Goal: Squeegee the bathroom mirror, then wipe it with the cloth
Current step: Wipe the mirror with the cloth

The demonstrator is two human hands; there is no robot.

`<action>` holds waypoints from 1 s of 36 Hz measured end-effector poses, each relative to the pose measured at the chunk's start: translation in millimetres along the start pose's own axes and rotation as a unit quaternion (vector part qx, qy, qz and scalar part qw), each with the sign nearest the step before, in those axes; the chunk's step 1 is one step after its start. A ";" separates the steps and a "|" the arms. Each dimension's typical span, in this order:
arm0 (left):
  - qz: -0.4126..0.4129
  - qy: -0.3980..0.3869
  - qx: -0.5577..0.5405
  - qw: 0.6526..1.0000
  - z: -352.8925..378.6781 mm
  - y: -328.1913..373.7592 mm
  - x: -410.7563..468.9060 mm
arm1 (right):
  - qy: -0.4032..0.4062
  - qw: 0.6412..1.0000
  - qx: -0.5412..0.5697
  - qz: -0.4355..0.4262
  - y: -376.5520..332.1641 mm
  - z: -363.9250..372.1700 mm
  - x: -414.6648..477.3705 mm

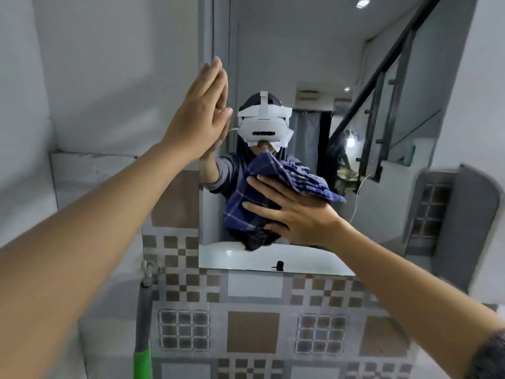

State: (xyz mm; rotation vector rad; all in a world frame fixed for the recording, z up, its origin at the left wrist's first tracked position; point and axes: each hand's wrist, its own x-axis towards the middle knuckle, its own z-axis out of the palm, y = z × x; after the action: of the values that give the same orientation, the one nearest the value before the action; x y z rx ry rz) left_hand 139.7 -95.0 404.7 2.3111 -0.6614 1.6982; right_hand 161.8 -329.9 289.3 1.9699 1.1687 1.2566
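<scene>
Blue checked cloth (262, 198) sits under my right hand (297, 214), fingers spread flat and pressing it against the lower part of the mirror (314, 64), not curled around it. Folds of the cloth bunch out above my fingertips and hang below my palm. Up and to the left of that, my left hand (202, 116) rests open and flat on the mirror's left edge, fingers together, holding nothing. Patterned tiles (254, 329) lie below both hands.
</scene>
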 end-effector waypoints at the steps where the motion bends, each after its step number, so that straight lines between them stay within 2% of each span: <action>1: -0.005 0.008 -0.002 1.000 3.4 1.0 -1.5 | 0.002 1.000 -0.006 0.022 10.4 -2.9 -13.4; 4: -0.015 0.023 -0.009 1.000 15.4 2.4 -6.4 | 0.038 0.989 -0.024 0.138 31.8 -7.7 -57.6; 7: -0.018 0.017 -0.011 1.000 21.5 5.1 -14.3 | 0.063 0.946 0.006 0.317 29.8 -3.3 -97.2; 9: -0.019 0.012 -0.011 1.000 23.6 7.8 -20.4 | 0.085 0.889 0.075 0.444 12.1 2.2 -111.0; 13: -0.028 -0.010 -0.020 0.999 26.9 11.1 -35.1 | 0.157 0.741 0.178 0.629 -34.9 17.2 -105.5; 16: -0.024 -0.027 -0.026 0.999 27.9 14.1 -53.4 | 0.209 0.639 0.206 0.710 -71.5 27.8 -88.2; 18: -0.016 -0.034 -0.019 0.999 27.8 15.2 -68.5 | 0.227 0.604 0.215 0.733 -95.8 32.9 -76.4; 24: -0.010 -0.061 -0.054 0.997 22.9 25.8 -120.9 | 0.231 0.588 0.233 0.739 -140.1 42.4 -41.6; 29: -0.021 -0.114 -0.152 0.982 26.3 39.4 -175.1 | 0.224 0.645 0.237 0.691 -170.0 43.5 -8.0; 32: -0.099 -0.113 -0.217 0.964 22.6 45.2 -194.7 | 0.203 0.690 0.230 0.656 -186.5 44.3 14.2; 36: -0.205 -0.104 -0.271 0.935 14.6 52.7 -208.3 | 0.188 0.707 0.241 0.638 -201.4 42.9 43.1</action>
State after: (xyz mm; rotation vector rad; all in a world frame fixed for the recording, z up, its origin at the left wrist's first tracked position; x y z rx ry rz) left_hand 77.6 -98.3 198.4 2.0484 -0.5439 0.9489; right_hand 131.2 -192.7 132.8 3.2063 0.0056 2.2113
